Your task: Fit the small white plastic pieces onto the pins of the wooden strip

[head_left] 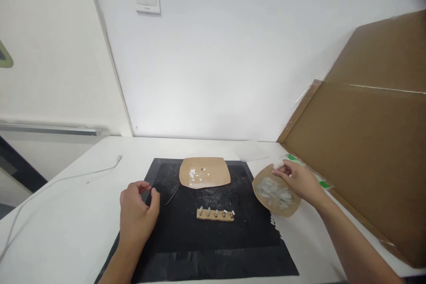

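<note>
Both hands (138,213) (296,178) curled, right pinching white piece (278,165)

Right hand (296,177) pinches a small white piece (278,165) at the far side of a tan sheet (290,211) bearing a pile of translucent strips (274,191), right of the black mat (196,255). Left hand (139,211) over the mat's left edge, fingers loosely curled, thumb apart. Mid-mat: wooden strip (212,218) with a row of five small fittings; detail too small to read. Behind it, second tan sheet (216,179) with scattered white bits (192,172). White cable (83,173) on the table (66,226), far left. Cardboard (376,151) stands at right.
</note>
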`<action>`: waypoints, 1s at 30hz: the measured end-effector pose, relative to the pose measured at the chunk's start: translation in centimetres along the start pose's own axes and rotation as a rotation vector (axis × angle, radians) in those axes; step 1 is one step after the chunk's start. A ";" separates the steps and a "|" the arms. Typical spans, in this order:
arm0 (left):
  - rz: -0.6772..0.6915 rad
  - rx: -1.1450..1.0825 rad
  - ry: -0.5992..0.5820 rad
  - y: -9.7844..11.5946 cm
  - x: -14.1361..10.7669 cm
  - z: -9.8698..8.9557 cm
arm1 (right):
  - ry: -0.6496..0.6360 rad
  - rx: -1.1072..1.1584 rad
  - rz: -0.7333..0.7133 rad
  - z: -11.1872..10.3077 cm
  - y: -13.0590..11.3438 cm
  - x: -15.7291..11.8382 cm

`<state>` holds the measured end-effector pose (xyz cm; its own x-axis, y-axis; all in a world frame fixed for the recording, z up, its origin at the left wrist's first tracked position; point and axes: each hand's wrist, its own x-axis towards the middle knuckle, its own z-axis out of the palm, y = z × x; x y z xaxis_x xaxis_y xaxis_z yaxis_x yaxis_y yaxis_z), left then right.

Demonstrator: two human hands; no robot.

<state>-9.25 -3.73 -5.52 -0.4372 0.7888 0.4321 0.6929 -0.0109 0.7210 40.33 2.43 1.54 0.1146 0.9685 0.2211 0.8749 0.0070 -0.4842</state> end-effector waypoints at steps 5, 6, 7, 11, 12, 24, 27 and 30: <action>-0.002 -0.001 -0.001 0.1 0.0 0.0 | -0.040 0.101 -0.005 -0.4 -1.1 -0.4; -0.002 -0.002 -0.002 0.1 -0.1 0.0 | -0.051 0.122 -0.008 -0.5 -1.4 -0.6; -0.002 -0.002 -0.004 0.2 -0.1 -0.1 | -0.060 0.145 -0.012 -0.6 -1.8 -0.8; 0.003 -0.002 -0.009 0.3 -0.1 -0.2 | -0.066 0.268 -0.025 -1.3 -3.1 -1.3; 0.004 -0.001 -0.010 0.4 -0.1 -0.2 | -0.057 0.289 -0.022 -1.5 -3.3 -1.3; 0.053 -0.177 0.100 1.9 -1.2 -0.2 | -0.098 0.498 0.060 -1.6 -6.6 -2.6; 0.319 -0.285 -0.083 4.8 -1.8 -0.1 | -0.156 0.627 0.021 -1.3 -9.0 -3.2; 0.487 -0.350 -0.457 8.6 -1.8 0.6 | -0.224 0.753 -0.048 -0.7 -11.7 -3.6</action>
<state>-2.19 -4.83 -0.45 0.2064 0.8202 0.5336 0.4914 -0.5584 0.6684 29.97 -1.29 7.02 -0.0823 0.9895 0.1191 0.3129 0.1391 -0.9396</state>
